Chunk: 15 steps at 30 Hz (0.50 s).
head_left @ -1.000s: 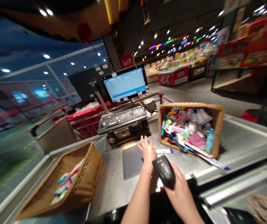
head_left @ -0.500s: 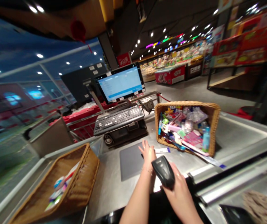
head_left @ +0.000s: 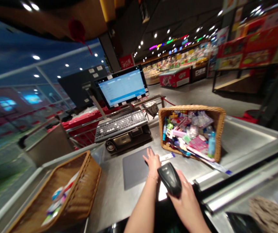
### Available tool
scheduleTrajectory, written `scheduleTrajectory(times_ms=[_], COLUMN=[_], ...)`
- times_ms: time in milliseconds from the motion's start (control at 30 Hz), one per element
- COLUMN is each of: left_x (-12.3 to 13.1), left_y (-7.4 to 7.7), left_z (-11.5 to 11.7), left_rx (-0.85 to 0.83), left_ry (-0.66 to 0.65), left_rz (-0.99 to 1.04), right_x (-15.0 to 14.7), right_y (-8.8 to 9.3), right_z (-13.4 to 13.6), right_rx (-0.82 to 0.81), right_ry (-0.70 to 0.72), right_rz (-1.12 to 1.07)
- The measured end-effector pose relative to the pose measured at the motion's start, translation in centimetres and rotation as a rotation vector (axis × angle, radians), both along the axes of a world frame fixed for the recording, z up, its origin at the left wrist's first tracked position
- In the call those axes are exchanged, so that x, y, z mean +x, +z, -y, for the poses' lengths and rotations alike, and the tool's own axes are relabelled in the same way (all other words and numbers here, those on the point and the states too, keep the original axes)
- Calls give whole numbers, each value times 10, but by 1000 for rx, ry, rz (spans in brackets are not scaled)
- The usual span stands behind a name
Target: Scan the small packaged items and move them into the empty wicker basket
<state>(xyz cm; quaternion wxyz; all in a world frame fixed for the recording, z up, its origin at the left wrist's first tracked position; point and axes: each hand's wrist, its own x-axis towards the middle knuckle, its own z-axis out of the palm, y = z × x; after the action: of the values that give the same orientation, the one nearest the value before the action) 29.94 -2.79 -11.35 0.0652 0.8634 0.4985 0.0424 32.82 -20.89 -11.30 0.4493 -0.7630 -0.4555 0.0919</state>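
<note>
My left hand (head_left: 153, 161) is over the right edge of a flat grey pad (head_left: 135, 170), some fingers spread. A slim white pack with a blue end (head_left: 167, 157) sticks out from its thumb side and appears to be gripped there; the thumb and the pack's middle are hidden. My right hand (head_left: 184, 194) is closed around a black handheld barcode scanner (head_left: 170, 178), its head just below the left wrist. To the right, a wicker basket (head_left: 223, 136) lies tilted towards me, full of small packaged goods (head_left: 190, 134).
A second wicker basket (head_left: 90, 187) on the left holds a few small items. Behind the metal counter (head_left: 110, 197) are a keyboard (head_left: 121, 124) and a lit screen (head_left: 123, 87). A brown cloth (head_left: 267, 215) and a dark flat object (head_left: 242, 223) lie at the lower right.
The view has shifted slightly, so the surroundings sit a little further left. Both hands hold nearly the same pose, and the scanner stays in my right hand.
</note>
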Motion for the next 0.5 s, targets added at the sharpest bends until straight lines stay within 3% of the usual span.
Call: scheduleTrajectory(times_ms=[500], left_x=[-11], left_y=[12], left_z=[10], left_rx=[42], left_ry=[-112], left_rz=[79], right_x=[-1], right_y=[5], right_z=[2], right_rx=[5], right_ry=[17], right_rz=[-2])
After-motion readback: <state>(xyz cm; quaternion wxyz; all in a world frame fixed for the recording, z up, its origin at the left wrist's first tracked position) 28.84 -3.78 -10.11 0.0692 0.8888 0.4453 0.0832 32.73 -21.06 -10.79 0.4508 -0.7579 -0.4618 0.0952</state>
